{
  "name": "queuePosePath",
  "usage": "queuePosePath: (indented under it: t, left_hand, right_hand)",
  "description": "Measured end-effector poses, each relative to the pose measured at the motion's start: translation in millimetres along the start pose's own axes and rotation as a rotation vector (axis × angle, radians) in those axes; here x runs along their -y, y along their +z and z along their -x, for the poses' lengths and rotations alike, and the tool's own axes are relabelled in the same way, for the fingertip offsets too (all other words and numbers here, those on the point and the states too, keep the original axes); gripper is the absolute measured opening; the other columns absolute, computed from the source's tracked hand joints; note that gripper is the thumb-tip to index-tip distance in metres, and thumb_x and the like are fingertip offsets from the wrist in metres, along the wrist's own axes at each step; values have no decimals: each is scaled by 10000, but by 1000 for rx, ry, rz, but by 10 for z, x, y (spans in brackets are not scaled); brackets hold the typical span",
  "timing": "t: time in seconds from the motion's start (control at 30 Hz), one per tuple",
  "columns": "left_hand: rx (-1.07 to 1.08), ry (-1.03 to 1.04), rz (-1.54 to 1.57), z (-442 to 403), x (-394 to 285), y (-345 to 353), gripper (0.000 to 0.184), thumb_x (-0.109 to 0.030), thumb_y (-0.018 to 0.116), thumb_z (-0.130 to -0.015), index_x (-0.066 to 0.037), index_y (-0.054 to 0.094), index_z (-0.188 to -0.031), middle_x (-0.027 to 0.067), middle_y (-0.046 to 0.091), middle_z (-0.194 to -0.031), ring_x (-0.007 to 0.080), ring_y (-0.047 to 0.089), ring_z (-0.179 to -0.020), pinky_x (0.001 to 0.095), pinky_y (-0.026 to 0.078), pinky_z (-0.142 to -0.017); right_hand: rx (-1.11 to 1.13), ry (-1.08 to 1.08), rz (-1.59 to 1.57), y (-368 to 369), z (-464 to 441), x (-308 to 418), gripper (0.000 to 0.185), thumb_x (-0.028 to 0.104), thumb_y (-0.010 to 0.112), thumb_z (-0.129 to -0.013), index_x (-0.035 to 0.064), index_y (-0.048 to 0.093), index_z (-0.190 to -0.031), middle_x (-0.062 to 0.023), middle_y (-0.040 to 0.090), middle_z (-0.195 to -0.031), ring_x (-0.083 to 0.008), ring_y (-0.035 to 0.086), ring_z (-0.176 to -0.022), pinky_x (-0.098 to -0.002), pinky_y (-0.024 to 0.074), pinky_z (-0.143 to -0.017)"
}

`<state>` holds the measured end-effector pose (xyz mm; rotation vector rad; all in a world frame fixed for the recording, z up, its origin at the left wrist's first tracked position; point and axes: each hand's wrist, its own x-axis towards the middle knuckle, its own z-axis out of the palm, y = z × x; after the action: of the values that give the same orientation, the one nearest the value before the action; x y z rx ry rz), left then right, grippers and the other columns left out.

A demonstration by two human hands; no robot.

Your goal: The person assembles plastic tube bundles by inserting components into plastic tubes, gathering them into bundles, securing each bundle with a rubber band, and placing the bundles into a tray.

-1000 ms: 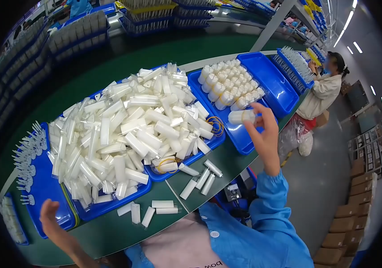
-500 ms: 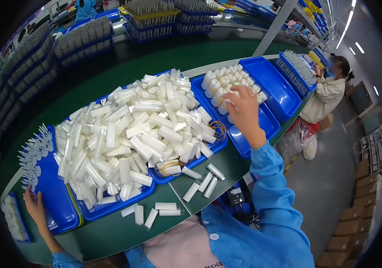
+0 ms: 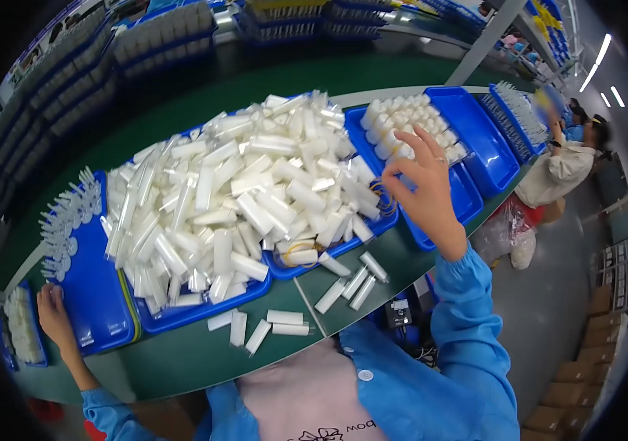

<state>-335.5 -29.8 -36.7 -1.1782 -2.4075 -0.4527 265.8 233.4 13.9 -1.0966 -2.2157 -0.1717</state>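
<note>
My left hand (image 3: 54,320) is at the near left corner of a blue tray (image 3: 97,294), just below a cluster of clear plastic stemmed pieces (image 3: 71,228). Its fingers are drawn together; whatever is between them is hidden. My right hand (image 3: 426,192) hovers over the near side of another blue tray (image 3: 468,192) holding rows of upright white cylinders (image 3: 402,117). Thumb and forefinger curve toward each other, the other fingers stretch out, and no object shows in them. Between my hands, white tubes in clear sleeves (image 3: 248,191) are heaped across blue trays.
Several loose sleeved tubes (image 3: 259,336) lie on the green bench (image 3: 182,375) before me. Rubber bands (image 3: 384,200) rest by the heap. A tray of white pieces (image 3: 24,323) stands far left. Stacked trays (image 3: 71,88) line the back. A co-worker (image 3: 571,165) is at right.
The view has shifted, so the bench appears farther right and higher on the left. My right hand has drawn back from the white cylinders toward me. My left fingers have come closer together.
</note>
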Motion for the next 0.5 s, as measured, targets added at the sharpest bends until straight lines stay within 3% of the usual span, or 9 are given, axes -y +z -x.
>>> queuePosePath:
  t: [0.03, 0.07, 0.13, 0.17, 0.2, 0.3, 0.4, 0.43, 0.5]
  left_hand:
    - [-63, -8, 102, 15, 86, 38, 210, -226, 593, -906, -67, 619, -1039, 63, 583, -846, 163, 574, -736, 280, 460, -690]
    - [-52, -12, 86, 45, 79, 34, 210, -226, 593, -906, -67, 619, -1039, 63, 583, -846, 163, 574, -736, 280, 460, -690]
    - [-71, -305, 663, 111, 26, -5, 263, -240, 588, -921, -68, 628, -1116, 27, 602, -876, 95, 556, -769, 222, 452, -704]
    - [-26, -327, 738, 152, 43, -45, 317, -221, 590, -924, -34, 598, -1181, 23, 605, -951, 79, 556, -827, 197, 453, -722]
    - [-19, -331, 727, 212, -68, -99, 317, -221, 590, -924, -34, 598, -1181, 23, 605, -951, 79, 556, -827, 197, 453, -722]
    - [84, -458, 1120, 423, -211, -138, 352, -127, 605, -904, 10, 534, -1220, 39, 591, -1029, 98, 568, -894, 208, 470, -774]
    - [146, -436, 1401, 668, -280, -160, 411, -98, 604, -898, -13, 466, -1276, 43, 562, -1113, 105, 569, -929, 220, 472, -799]
    - [168, -446, 1460, 729, -355, -203, 462, -82, 593, -901, -21, 395, -1313, 59, 534, -1150, 123, 567, -956, 227, 480, -805]
    - [204, -431, 1572, 852, -439, -238, 481, -83, 594, -900, -23, 377, -1325, 62, 531, -1147, 129, 565, -956, 231, 478, -808]
  right_hand:
    - [13, 2, -17, -39, 66, 136, 121, 97, 727, -647, 124, 621, -698, -103, 532, -1234, -356, 398, -1254, -509, 298, -1014]
    - [53, -14, -77, -67, 139, 276, 143, 89, 735, -638, 118, 616, -711, -101, 534, -1223, -361, 404, -1244, -497, 310, -1005]
    - [105, -23, -147, -26, 322, 514, 166, 82, 743, -629, 113, 611, -724, -98, 537, -1213, -365, 411, -1235, -485, 321, -996]
    - [163, -71, -224, 17, 403, 640, 204, 76, 750, -621, 110, 610, -764, -98, 536, -1207, -366, 413, -1230, -485, 323, -994]
    - [221, -119, -300, 57, 461, 753, 245, 70, 756, -613, 107, 608, -805, -98, 536, -1201, -367, 416, -1225, -485, 325, -993]
    - [320, -46, -324, 139, 527, 1036, 331, 63, 766, -599, 103, 591, -877, -102, 536, -1183, -361, 427, -1213, -468, 340, -982]
    - [266, 31, -434, 129, 571, 995, 393, 74, 781, -587, 103, 577, -923, -100, 536, -1146, -340, 470, -1163, -456, 348, -973]
    - [214, 59, -389, 124, 606, 965, 345, 123, 790, -598, 112, 599, -885, -68, 550, -1026, -286, 527, -1007, -415, 379, -869]
    - [254, 74, -269, 55, 668, 924, 316, 155, 789, -608, 119, 610, -865, -49, 545, -969, -263, 520, -926, -399, 366, -808]
